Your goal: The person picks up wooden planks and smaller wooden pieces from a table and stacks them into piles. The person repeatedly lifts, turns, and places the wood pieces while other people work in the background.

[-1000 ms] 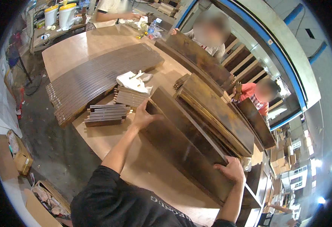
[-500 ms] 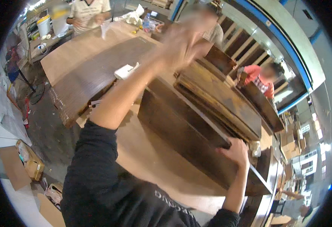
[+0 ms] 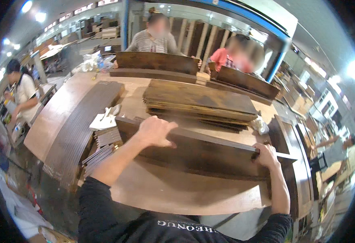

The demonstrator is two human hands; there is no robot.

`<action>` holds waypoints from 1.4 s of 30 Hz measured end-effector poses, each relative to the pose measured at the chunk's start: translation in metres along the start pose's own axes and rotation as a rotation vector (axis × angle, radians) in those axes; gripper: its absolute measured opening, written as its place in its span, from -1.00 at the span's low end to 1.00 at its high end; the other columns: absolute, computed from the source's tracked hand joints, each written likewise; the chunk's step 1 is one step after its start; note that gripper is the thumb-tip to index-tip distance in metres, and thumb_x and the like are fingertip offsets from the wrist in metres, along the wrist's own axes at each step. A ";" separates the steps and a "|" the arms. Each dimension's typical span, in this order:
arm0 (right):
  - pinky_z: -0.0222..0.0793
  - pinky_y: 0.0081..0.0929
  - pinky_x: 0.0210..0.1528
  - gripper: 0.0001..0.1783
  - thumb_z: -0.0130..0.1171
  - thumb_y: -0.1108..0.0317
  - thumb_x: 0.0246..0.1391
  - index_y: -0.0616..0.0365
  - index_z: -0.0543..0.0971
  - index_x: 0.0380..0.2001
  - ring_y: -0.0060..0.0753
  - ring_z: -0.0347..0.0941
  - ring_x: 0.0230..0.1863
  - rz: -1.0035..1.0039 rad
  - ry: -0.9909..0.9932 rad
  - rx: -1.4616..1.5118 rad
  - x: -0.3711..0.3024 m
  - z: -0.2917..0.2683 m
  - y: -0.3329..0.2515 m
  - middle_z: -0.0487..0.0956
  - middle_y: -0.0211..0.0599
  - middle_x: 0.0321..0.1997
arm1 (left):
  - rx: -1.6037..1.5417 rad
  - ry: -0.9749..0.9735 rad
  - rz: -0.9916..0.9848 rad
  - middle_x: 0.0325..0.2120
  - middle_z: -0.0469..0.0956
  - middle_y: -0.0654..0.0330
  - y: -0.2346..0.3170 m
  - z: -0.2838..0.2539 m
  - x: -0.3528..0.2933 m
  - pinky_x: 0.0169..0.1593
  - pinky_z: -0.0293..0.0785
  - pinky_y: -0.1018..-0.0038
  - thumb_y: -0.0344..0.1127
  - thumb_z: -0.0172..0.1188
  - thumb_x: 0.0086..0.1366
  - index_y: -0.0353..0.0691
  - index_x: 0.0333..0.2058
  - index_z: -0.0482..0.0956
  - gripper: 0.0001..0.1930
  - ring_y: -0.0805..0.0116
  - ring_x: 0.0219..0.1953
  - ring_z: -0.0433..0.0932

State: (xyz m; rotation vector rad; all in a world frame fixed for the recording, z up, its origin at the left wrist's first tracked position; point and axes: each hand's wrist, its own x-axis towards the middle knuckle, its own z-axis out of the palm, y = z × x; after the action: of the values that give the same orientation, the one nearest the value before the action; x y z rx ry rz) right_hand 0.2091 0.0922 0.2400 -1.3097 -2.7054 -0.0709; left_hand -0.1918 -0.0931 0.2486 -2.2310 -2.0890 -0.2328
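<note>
A long dark brown wooden board (image 3: 201,152) stands on its edge across the table in front of me. At its right end, my right hand (image 3: 265,154) is closed over the top edge. My left hand (image 3: 156,131) is at the upper edge, left of the middle, with fingers stretched out and the thumb apart. Whether its fingertips touch the board, I cannot tell. Just behind the board lies a stack of dark brown boards (image 3: 201,99) with scuffed, yellowish patches. A white cloth or glove (image 3: 104,119) rests beside the board's left end, on a pile of narrow strips (image 3: 106,137).
A row of ribbed brown boards (image 3: 84,121) covers the left of the light brown tabletop (image 3: 189,192). Across the table, two people hold upright boards (image 3: 157,65). Dark framed panels (image 3: 295,170) stand at the right; a crumpled plastic bag (image 3: 260,125) lies near them.
My left hand has come down from a raised position to the board's top edge. My right hand stays on the right end. The view has turned and levelled.
</note>
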 end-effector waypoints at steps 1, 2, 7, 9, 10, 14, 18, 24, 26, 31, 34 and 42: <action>0.43 -0.17 -0.22 -0.40 0.47 0.32 -0.57 -0.03 0.60 -0.23 0.01 0.53 -0.29 -0.011 0.062 -0.009 -0.004 0.001 -0.003 0.61 -0.14 -0.39 | -0.015 0.001 0.025 -0.39 0.62 0.05 0.016 0.002 0.009 -0.19 0.51 0.19 0.28 0.32 -0.13 0.04 0.00 0.46 -0.27 0.02 -0.28 0.60; 0.44 -0.19 -0.21 -0.47 0.44 0.25 -0.53 0.00 0.62 -0.29 0.01 0.52 -0.28 -0.036 0.048 -0.040 -0.010 -0.005 -0.004 0.60 -0.09 -0.38 | -0.015 -0.121 -0.074 -0.40 0.62 0.04 0.033 -0.001 0.015 -0.21 0.51 0.18 0.22 0.37 -0.15 0.00 -0.07 0.51 -0.32 0.04 -0.29 0.60; 0.43 -0.14 -0.22 -0.49 0.38 0.10 -0.48 -0.06 0.59 -0.30 0.00 0.52 -0.27 0.027 -0.055 -0.102 -0.007 0.004 0.024 0.59 -0.12 -0.39 | -0.013 -0.032 -0.037 -0.42 0.61 0.03 0.054 0.003 0.033 -0.18 0.50 0.22 0.17 0.44 -0.22 -0.03 -0.17 0.58 -0.37 0.04 -0.29 0.59; 0.46 -0.17 -0.25 -0.61 0.28 0.16 -0.36 -0.12 0.60 -0.30 0.00 0.54 -0.30 -0.042 0.112 -0.126 -0.001 0.009 0.009 0.60 -0.11 -0.38 | 0.021 0.043 -0.060 -0.45 0.62 0.05 0.045 0.005 0.019 -0.18 0.50 0.23 0.12 0.48 -0.28 -0.03 -0.16 0.57 -0.35 0.06 -0.28 0.59; 0.47 -0.18 -0.23 -0.62 0.26 0.19 -0.34 -0.11 0.61 -0.30 -0.02 0.54 -0.28 -0.006 -0.014 -0.102 0.001 0.001 0.001 0.61 -0.11 -0.37 | -0.013 -0.003 -0.092 -0.45 0.62 0.08 0.044 0.001 0.020 -0.17 0.49 0.24 0.09 0.50 -0.30 -0.04 -0.18 0.58 -0.36 0.08 -0.27 0.59; 0.49 -0.26 -0.16 -0.53 0.44 0.01 -0.44 0.01 0.66 -0.38 -0.17 0.57 -0.21 0.085 -0.204 -0.115 -0.002 -0.016 0.004 0.64 -0.21 -0.35 | -0.036 -0.014 -0.043 -0.42 0.64 0.13 0.050 0.003 0.032 -0.15 0.48 0.26 -0.02 0.53 -0.34 -0.08 -0.25 0.61 -0.41 0.11 -0.27 0.60; 0.49 -0.28 -0.20 -0.39 0.48 -0.07 -0.50 -0.17 0.62 -0.23 -0.22 0.58 -0.23 0.020 0.021 -0.067 0.000 0.004 -0.001 0.63 -0.25 -0.36 | -0.143 0.007 0.009 -0.38 0.64 0.09 0.059 0.013 0.040 -0.13 0.48 0.25 -0.06 0.53 -0.35 -0.09 -0.23 0.60 -0.40 0.08 -0.26 0.60; 0.44 -0.24 -0.17 -0.41 0.38 -0.18 -0.30 -0.13 0.58 -0.18 -0.18 0.56 -0.26 -0.312 0.282 0.685 -0.015 -0.024 0.039 0.62 -0.25 -0.34 | -0.040 0.010 0.009 -0.45 0.62 0.02 0.179 0.020 0.088 -0.18 0.51 0.25 -0.04 0.55 -0.35 -0.04 -0.10 0.52 -0.28 0.08 -0.31 0.61; 0.48 -0.36 -0.17 -0.70 0.25 0.01 -0.05 -0.10 0.62 -0.30 -0.33 0.56 -0.28 -0.124 0.201 0.537 -0.025 -0.093 0.062 0.63 -0.36 -0.39 | -0.035 -0.033 -0.050 -0.50 0.62 0.03 0.183 0.019 0.088 -0.19 0.51 0.25 -0.02 0.55 -0.35 -0.04 -0.12 0.53 -0.30 0.08 -0.33 0.61; 0.44 -0.40 -0.24 -0.76 -0.01 0.27 0.12 0.11 0.62 -0.34 -0.31 0.56 -0.29 -0.063 0.844 0.324 -0.045 -0.161 0.128 0.62 -0.33 -0.40 | 0.066 0.006 -0.118 -0.43 0.62 0.06 0.191 0.021 0.078 -0.21 0.51 0.26 0.00 0.54 -0.32 -0.02 -0.17 0.55 -0.36 0.08 -0.32 0.60; 0.40 -0.18 -0.16 -0.73 -0.05 0.24 0.14 0.18 0.57 -0.40 -0.06 0.51 -0.28 0.131 0.231 -0.188 -0.015 -0.004 0.168 0.57 -0.08 -0.36 | -0.121 0.016 -0.019 -0.38 0.63 0.11 0.166 0.038 0.082 -0.18 0.51 0.26 0.11 0.51 -0.34 0.01 -0.16 0.57 -0.32 0.11 -0.30 0.61; 0.21 -0.35 -0.51 -0.69 -0.08 0.33 0.21 0.28 0.43 -0.57 -0.17 0.33 -0.61 -0.115 0.839 0.531 -0.042 0.004 0.141 0.39 -0.18 -0.66 | 0.045 -0.120 -0.182 -0.48 0.63 0.23 0.175 0.024 0.076 -0.25 0.54 0.27 0.29 0.39 -0.26 0.04 -0.12 0.56 -0.29 0.19 -0.34 0.62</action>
State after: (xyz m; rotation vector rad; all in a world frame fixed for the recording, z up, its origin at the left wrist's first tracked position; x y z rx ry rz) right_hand 0.3452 0.1478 0.2275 -0.7291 -1.8875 0.0702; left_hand -0.0110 -0.0262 0.2457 -2.0786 -2.3367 -0.0629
